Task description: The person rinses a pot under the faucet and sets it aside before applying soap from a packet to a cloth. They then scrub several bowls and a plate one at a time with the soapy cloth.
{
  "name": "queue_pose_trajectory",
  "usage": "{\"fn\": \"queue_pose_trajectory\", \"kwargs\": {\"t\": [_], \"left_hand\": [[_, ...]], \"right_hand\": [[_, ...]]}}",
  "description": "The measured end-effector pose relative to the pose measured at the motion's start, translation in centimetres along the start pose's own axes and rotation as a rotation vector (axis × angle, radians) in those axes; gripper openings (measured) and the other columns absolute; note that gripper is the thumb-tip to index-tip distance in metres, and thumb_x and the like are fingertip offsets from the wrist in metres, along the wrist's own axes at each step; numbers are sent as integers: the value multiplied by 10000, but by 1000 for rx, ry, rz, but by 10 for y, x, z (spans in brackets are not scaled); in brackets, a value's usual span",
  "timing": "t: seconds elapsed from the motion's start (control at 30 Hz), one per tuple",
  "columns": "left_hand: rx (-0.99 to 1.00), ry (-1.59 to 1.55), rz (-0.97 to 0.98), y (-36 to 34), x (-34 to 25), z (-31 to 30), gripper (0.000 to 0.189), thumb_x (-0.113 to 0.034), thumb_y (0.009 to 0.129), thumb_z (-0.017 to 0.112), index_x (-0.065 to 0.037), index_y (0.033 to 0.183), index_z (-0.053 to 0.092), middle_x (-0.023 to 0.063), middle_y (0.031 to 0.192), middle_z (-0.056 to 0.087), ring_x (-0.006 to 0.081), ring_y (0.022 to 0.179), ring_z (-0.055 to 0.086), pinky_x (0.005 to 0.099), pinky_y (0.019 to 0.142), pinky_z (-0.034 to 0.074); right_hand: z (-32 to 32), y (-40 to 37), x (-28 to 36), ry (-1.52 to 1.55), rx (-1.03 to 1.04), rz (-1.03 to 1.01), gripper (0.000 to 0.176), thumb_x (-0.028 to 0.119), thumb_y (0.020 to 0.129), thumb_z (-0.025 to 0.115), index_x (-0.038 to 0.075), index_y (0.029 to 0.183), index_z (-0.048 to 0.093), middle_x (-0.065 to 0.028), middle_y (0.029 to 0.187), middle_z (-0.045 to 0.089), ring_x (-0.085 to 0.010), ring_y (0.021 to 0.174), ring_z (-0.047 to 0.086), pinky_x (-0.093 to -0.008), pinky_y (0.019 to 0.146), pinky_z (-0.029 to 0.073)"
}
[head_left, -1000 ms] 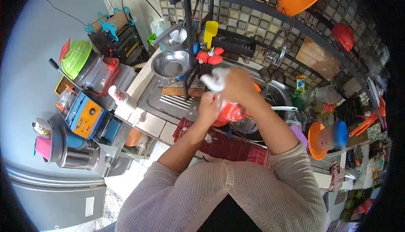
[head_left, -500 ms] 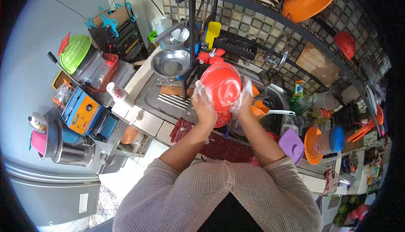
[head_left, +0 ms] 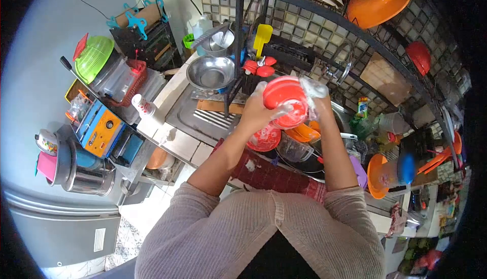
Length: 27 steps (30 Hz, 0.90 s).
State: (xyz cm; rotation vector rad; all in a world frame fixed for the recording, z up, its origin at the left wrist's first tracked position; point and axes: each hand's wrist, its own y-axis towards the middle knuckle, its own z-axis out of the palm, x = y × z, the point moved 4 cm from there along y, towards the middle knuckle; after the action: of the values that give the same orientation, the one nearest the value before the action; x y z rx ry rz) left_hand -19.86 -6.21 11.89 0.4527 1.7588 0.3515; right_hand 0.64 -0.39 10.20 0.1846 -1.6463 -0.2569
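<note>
A red bowl (head_left: 282, 95) streaked with white suds is held up over the sink, tilted with its underside partly towards me. My left hand (head_left: 259, 111) grips its left side, the thumb lying across the front. My right hand (head_left: 317, 99), thick with foam, is closed at the bowl's upper right edge; the suds hide whether a sponge is in it. Below the bowl are a red patterned dish (head_left: 264, 139), orange pieces (head_left: 303, 133) and a clear container (head_left: 295, 149) in the sink area.
A steel bowl (head_left: 210, 73) stands left of the black rack (head_left: 239, 35). The faucet (head_left: 341, 71) is behind the sink. A paper cup (head_left: 143, 105) sits on the tiled counter edge. To the right are an orange plate (head_left: 376, 176) and a purple lid (head_left: 359, 171). A dark red cloth (head_left: 269, 170) lies along the front.
Both hands and the red bowl have moved right. The bowl has turned, my left thumb now crosses its front, and my right hand has shifted up to its upper right edge.
</note>
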Motion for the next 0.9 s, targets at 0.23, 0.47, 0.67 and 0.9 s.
{"fn": "queue_pose_trajectory", "kwargs": {"t": [0.23, 0.47, 0.67, 0.9], "left_hand": [[59, 334, 116, -27, -13, 31, 507, -350, 589, 782, -35, 945, 605, 195, 850, 646, 369, 799, 630, 416, 715, 504], [-109, 295, 13, -34, -14, 6, 547, -410, 578, 803, -50, 924, 579, 153, 832, 633, 335, 746, 628, 406, 664, 508], [-289, -631, 32, -25, -40, -3, 668, -6, 668, 772, 3, 1210, 382, 116, 1144, 562, 215, 1007, 590, 355, 898, 484], [-279, -774, 116, -15, -24, 16, 651, 42, 664, 743, -2, 1219, 405, 111, 1158, 554, 196, 1052, 562, 336, 905, 477]], "right_hand": [[82, -52, 102, -1164, -21, -502, 435, 490, 800, 569, 88, 643, 626, -138, 627, 612, -353, 593, 610, -438, 523, 478], [60, -51, 118, -442, -107, -561, 297, 316, 855, 551, 69, 690, 542, -79, 700, 589, -178, 647, 591, -353, 545, 445], [77, -42, 65, 1123, -211, 160, 200, 233, 949, 372, 99, 936, 520, -59, 887, 590, -191, 828, 590, -349, 763, 504], [42, -19, 52, 1023, -240, -54, 263, 261, 947, 421, 35, 951, 555, -76, 922, 608, -216, 842, 611, -353, 784, 505]]}}
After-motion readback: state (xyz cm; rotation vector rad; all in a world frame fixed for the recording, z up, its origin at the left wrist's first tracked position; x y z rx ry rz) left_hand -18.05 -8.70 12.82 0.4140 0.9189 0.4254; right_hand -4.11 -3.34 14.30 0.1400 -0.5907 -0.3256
